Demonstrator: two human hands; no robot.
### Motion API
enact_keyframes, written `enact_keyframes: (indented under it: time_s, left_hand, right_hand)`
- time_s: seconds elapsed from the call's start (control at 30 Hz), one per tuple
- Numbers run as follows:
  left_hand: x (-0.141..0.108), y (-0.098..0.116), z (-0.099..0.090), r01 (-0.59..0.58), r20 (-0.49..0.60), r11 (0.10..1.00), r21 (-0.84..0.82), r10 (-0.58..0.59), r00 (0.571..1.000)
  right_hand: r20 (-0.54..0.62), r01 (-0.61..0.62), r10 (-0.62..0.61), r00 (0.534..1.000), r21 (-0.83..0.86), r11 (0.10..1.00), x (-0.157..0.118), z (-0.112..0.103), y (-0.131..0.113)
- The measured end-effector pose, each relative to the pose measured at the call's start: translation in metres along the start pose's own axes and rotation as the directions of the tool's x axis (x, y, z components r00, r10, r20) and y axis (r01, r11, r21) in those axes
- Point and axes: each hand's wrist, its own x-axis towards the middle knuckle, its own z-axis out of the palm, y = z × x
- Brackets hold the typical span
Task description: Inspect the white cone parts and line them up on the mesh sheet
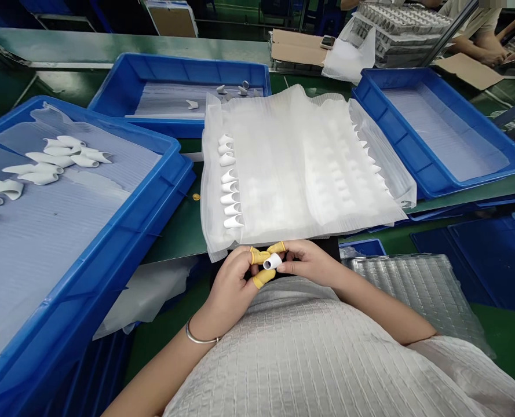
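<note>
A small white tubular plastic part [273, 261] is pinched between my two hands, its round opening turned to the lower left. My left hand [244, 272], with yellow finger cots, grips it from the left between thumb and fingers. From the other side, my right hand [303, 259], with a yellow cot on a fingertip, also holds it. Just beyond my hands lies a stack of white translucent sheets [274, 174]. A column of similar white parts [230, 186] pokes out at its left, and more pointed tips show along its right edge.
A blue tray [176, 153] on the left holds several loose white parts [59, 152]. Another blue tray [153, 63] at the back has a few pieces; a third blue tray [439, 179] stands right. Clear plastic trays [417, 289] lie low right. A co-worker's hands [494, 55] show at far right.
</note>
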Motion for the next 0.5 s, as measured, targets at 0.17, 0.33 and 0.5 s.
enact_keyframes:
  time_s: [0.17, 0.33, 0.5]
  left_hand:
    - [-0.002, -0.001, -0.003, -0.104, 0.060, 0.989, 0.103, 0.098, 0.993]
    - [-0.006, 0.002, -0.007, -0.308, 0.225, 0.931, 0.194, 0.264, 0.938]
    - [-0.009, 0.008, -0.013, -0.513, 0.203, 0.813, 0.274, 0.473, 0.858]
  right_hand:
    - [0.023, 0.000, 0.000, 1.000, 0.014, 1.000, -0.002, -0.001, 0.000]
    - [0.058, -0.062, 0.058, 0.997, 0.063, 0.996, -0.007, -0.005, -0.006]
    - [0.128, -0.158, 0.141, 0.982, 0.140, 0.977, -0.012, -0.006, -0.014]
